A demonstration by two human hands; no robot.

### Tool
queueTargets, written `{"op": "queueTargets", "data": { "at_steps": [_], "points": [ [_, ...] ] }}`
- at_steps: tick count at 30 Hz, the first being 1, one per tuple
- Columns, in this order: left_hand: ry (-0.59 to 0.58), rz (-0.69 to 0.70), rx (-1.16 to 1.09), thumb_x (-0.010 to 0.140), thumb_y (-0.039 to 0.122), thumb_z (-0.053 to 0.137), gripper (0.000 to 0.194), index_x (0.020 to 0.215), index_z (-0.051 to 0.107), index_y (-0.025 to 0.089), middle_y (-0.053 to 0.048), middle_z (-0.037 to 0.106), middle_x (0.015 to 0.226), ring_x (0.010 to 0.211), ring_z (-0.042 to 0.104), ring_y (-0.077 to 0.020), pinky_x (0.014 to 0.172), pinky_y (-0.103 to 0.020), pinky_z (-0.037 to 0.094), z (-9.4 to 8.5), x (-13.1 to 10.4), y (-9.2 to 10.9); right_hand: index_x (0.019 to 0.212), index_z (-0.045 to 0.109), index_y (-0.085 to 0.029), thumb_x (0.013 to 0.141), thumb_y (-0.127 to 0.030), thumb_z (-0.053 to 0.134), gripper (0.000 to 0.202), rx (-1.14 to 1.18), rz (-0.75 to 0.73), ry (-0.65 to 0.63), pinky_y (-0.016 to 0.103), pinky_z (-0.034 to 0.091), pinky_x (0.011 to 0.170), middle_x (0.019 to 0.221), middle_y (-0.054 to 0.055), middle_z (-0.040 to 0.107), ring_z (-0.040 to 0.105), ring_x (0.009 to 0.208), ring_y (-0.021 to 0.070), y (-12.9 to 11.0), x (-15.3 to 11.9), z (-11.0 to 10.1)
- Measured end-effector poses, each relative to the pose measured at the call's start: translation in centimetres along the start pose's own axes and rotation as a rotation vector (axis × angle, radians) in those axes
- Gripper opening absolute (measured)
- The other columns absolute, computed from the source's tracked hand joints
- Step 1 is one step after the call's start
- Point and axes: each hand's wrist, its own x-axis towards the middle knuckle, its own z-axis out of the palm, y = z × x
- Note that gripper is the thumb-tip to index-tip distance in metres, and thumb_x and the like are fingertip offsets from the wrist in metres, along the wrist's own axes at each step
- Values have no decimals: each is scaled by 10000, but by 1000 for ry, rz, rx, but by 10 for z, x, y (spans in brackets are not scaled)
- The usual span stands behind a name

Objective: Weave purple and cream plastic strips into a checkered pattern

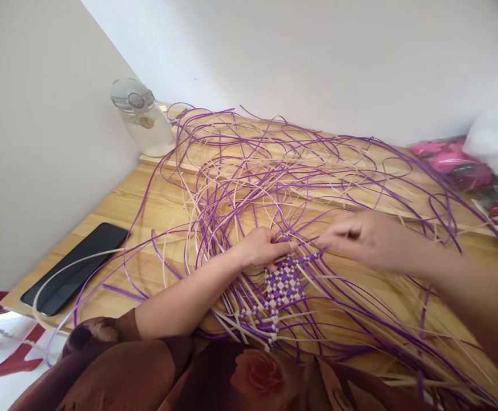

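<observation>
1. Woven piece [283, 285]: checkered, purple and cream, small knobbly squares; lies just below the left fingertips, nearer the body, on a wood-grained table [133, 197].
2. Loose strands [214, 177]: thin, springy, looping; heaped beyond the fingers, spilling to both sides, many crossing the way between them and the wall.
3. Well left of the left fingers: flat black phone [77, 268], a cream strand arching across. Farther off, a clear bottle [146, 128] with grey lid.
4. Far right of the right fingers, past strands: a bright pink bundle [454, 162].
5. Left hand [259, 248]: thumb outstretched, fingers curled, pinching the piece's upper edge.
6. Right hand [366, 237]: blurred, bent fingers drawn narrow; cannot tell whether a strand is gripped.
</observation>
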Motion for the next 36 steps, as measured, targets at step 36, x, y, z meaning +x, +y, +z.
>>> {"op": "queueTargets", "data": {
  "at_steps": [36],
  "points": [
    [185,122,-462,504,154,827,485,912,566,138,44,611,678,540,525,-67,551,-201,400,24,8,-12,868,682,-210,887,-303,533,176,130,238,361,250,332,546,638,-14,630,524,540,129,-14,-17,106]
  ]
}}
